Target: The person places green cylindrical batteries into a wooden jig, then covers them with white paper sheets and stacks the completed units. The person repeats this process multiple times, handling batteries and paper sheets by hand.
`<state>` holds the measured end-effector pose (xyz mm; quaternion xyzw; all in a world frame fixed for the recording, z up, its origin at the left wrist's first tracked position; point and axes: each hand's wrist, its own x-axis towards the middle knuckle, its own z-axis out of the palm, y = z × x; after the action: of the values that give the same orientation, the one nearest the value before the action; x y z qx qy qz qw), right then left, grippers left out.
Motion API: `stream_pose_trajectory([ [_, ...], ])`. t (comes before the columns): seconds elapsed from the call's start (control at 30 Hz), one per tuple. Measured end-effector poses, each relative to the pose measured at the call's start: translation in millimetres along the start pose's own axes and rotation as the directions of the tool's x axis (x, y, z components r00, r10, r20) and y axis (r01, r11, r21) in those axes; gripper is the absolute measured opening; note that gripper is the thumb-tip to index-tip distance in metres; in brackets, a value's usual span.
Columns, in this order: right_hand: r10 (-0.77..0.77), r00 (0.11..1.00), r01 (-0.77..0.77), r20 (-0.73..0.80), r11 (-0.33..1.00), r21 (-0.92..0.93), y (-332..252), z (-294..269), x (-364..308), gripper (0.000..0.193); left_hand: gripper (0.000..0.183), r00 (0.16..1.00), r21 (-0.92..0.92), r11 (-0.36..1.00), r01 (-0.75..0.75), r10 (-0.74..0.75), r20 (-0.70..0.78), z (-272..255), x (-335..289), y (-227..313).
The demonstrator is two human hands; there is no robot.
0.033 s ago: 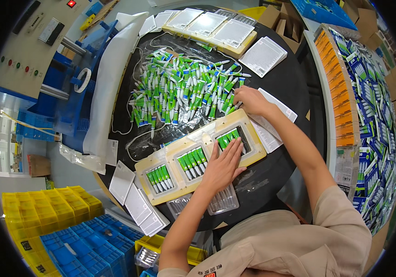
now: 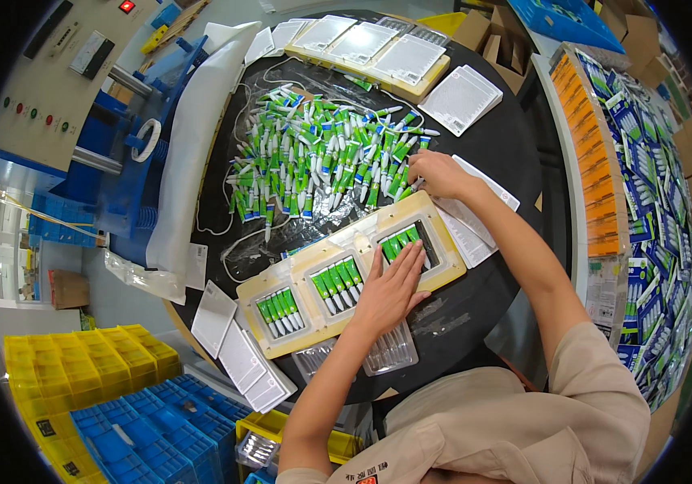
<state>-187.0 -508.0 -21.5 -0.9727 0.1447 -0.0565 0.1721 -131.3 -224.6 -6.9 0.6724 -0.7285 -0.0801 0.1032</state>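
My left hand lies flat with fingers stretched over the right-hand cavity of a pale yellow three-cavity mould. Under its fingertips are small green tubes with white caps, partly covered by the hand. The middle cavity holds a row of similar tubes, and so does the left one. Beyond the mould, my right hand is at the right edge of a big heap of loose green-and-white tubes. Its fingers are curled together against the heap; what is between them is hidden.
White backing cards lie right of the mould and at its left end. Clear blister trays stick out under its near edge. A second mould with cards stands at the back. A machine borders the left; packaged goods fill the right.
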Motion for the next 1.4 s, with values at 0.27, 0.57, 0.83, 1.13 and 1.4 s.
stream_pose_trajectory([
  [0.27, 0.134, 0.846, -0.025, -0.516, 0.977, 0.212, -13, -28, -70, 0.014, 0.071, 0.999, 0.067, 0.998, -0.016, 0.013, 0.033, 5, -1, -1],
  [0.57, 0.172, 0.813, -0.044, -0.556, 0.971, 0.236, -94, 4, -154, 0.02, 0.069, 0.999, 0.032, 0.999, 0.009, -0.01, 0.035, 8, -3, 0],
  [0.83, -0.073, 0.82, 0.07, -0.568, 0.997, -0.026, -103, 15, -157, 0.032, 0.067, 1.0, 0.046, 0.999, 0.0, -0.001, 0.03, 8, -3, -1],
  [1.13, 0.07, 0.898, -0.044, -0.434, 0.997, 0.071, -116, 31, -148, 0.033, 0.073, 1.0, -0.041, 0.999, 0.017, -0.018, -0.009, 9, -6, -2],
  [1.4, -0.048, 0.946, 0.029, -0.321, 0.998, -0.063, -111, 24, -145, 0.04, 0.074, 0.979, 0.001, 0.98, 0.197, -0.197, -0.056, 9, -15, -1],
])
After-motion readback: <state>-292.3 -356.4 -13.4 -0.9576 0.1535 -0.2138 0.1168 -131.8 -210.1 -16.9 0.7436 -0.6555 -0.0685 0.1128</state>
